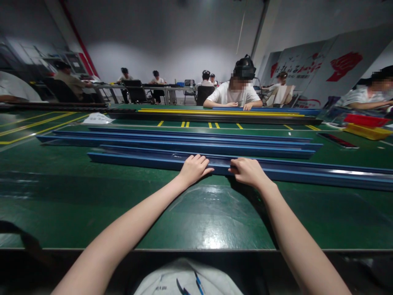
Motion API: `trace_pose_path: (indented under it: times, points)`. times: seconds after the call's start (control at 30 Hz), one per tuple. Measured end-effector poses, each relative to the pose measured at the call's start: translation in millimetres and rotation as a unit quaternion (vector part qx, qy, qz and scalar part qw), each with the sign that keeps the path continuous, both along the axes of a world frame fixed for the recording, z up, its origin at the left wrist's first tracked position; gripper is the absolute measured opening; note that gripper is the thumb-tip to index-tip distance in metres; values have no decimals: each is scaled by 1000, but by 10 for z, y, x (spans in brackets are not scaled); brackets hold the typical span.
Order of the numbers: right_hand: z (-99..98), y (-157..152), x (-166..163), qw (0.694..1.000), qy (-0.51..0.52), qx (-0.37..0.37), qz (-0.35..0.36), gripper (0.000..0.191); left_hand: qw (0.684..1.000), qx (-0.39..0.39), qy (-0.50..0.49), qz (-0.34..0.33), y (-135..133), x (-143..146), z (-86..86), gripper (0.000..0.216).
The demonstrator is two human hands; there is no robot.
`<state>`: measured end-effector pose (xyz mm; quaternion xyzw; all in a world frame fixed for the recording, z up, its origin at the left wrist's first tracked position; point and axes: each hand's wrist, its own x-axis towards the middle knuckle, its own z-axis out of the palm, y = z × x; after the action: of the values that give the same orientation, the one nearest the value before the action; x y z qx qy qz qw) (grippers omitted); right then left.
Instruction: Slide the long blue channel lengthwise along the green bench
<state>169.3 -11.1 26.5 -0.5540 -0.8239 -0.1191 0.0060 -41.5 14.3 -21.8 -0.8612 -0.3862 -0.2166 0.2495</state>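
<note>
A long blue channel-shaped strip [294, 171] lies across the green table [123, 205], running out of view at the right. My left hand [195, 167] is closed over its near wall, fingers inside the channel and thumb along the front. A short way to the right, my right hand [246, 170] grips the same wall with curled fingers; its fingertips are partly hidden. Just beyond, more blue channel strips [172, 142] lie roughly parallel to this one.
Farther back are yellow strips [221, 112] and black strips [215, 119]. A person [235, 96] sits across the table. At the right are a phone [337, 140], a red tray [365, 121] and a yellow tray [367, 131]. White paper [97, 118] lies at the back left.
</note>
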Motion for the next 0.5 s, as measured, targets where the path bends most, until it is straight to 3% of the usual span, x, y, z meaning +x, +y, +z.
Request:
trace_pose_path:
  times: [0.3,0.5]
  points:
    - [-90,20,-24,999,22,14,48,29,999,-28,0,-29,26,0,-4,36]
    - [-117,22,-78,999,20,-2,43,31,999,-25,-3,-23,23,-2,-6,36]
